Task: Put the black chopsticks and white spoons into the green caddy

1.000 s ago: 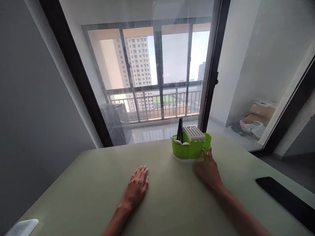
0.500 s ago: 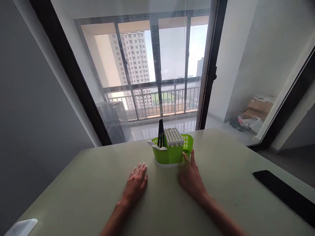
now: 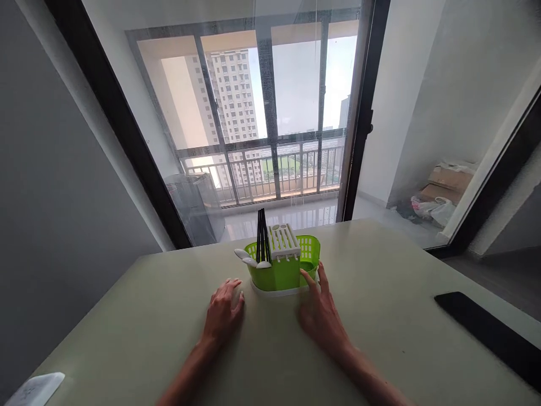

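A green plastic cutlery caddy (image 3: 285, 274) stands upright on a white base on the table. Black chopsticks (image 3: 262, 237) and white spoons (image 3: 249, 258) stick out of its left compartment. A white slotted rack (image 3: 284, 241) covers its middle; the right compartment has open grid walls. My right hand (image 3: 320, 316) has its thumb and forefinger on the near right corner of the caddy, gripping it there, with the other fingers blurred and curled below. My left hand (image 3: 222, 309) rests on the tabletop just left of the caddy, fingers apart and nothing in them.
Pale green tabletop (image 3: 147, 332) spreads around the caddy. A long black flat object (image 3: 490, 335) lies at the right edge, and a white item (image 3: 36, 389) at the near left corner. Beyond the table's far edge is a glass sliding door with a dark frame (image 3: 359, 135).
The caddy has shifted left and slightly toward me, with my right hand moving along on its right end. My left hand has also moved a little left, its thumb spread farther from the fingers.
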Demonstrator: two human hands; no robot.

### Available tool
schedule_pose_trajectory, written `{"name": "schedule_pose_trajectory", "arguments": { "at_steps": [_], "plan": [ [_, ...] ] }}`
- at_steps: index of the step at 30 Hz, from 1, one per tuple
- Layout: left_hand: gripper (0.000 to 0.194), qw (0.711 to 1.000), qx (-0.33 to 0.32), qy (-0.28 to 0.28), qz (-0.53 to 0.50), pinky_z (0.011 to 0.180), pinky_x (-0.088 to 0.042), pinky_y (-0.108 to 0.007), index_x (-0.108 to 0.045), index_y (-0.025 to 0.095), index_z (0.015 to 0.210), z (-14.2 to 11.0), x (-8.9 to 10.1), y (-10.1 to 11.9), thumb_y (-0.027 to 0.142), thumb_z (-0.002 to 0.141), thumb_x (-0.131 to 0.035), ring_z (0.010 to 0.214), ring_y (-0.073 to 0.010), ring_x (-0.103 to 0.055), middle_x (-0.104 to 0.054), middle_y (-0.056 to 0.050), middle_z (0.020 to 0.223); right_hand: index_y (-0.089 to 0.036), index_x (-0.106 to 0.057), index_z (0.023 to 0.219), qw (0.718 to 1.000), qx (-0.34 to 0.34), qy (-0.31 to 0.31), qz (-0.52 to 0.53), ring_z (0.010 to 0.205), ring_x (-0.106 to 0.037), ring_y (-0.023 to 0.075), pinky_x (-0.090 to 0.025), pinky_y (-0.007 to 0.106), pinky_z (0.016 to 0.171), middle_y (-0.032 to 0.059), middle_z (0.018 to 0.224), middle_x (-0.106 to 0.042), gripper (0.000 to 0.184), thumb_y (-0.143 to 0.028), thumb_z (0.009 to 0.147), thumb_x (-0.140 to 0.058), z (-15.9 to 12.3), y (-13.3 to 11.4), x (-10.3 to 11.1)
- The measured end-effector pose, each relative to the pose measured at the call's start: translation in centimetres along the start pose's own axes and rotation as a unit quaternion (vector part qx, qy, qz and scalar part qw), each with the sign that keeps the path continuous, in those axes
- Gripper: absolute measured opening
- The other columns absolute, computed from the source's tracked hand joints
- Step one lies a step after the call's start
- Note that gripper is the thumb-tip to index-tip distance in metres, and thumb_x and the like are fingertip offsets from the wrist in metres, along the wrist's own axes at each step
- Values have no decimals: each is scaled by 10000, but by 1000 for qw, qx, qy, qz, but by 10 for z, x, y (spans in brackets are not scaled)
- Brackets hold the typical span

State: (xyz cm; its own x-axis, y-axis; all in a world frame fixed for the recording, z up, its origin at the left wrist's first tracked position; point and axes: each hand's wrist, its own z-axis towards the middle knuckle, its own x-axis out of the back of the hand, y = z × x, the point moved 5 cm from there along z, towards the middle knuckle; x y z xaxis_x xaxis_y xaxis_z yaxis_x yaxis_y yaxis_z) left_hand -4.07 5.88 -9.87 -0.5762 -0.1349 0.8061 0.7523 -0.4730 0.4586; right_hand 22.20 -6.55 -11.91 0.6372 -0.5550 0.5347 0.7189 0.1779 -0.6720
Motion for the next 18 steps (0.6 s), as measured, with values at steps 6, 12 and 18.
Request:
{"name": "schedule_pose_trajectory", "arguments": {
  "at_steps": [6,12,18],
  "plan": [
    [466,976,140,82,-147,1056,-472,-489,-650,163,1156,85,40,-23,509,958,-408,1207,-323,-655,-712,-166,1282,-370,-275,1572,1000,-7,8,19,1557,-184,374,-484,567,1081,40,1723,80,929,-22,749,-527,0,1,-1],
    [692,971,41,-1,-237,1028,-497,-388,-629,156,1270,161,59,37,718,942,-394,1222,-266,-659,-736,-146,1257,-390,-253,1585,999,-18,7,25,1563,-145,379,-495,569,1074,22,1723,97,960,-2,752,-528,-1,1,-2],
    [725,953,0,-166,-255,1072,-469,-442,-690,199,1292,184,58,101,652,732,-773,1235,-331,-649,-754,-126,1226,-398,-247,1590,1000,-8,8,24,1566,-113,384,-507,584,1060,19,1723,95,959,0,764,-528,-1,4,-4]
  ]
}}
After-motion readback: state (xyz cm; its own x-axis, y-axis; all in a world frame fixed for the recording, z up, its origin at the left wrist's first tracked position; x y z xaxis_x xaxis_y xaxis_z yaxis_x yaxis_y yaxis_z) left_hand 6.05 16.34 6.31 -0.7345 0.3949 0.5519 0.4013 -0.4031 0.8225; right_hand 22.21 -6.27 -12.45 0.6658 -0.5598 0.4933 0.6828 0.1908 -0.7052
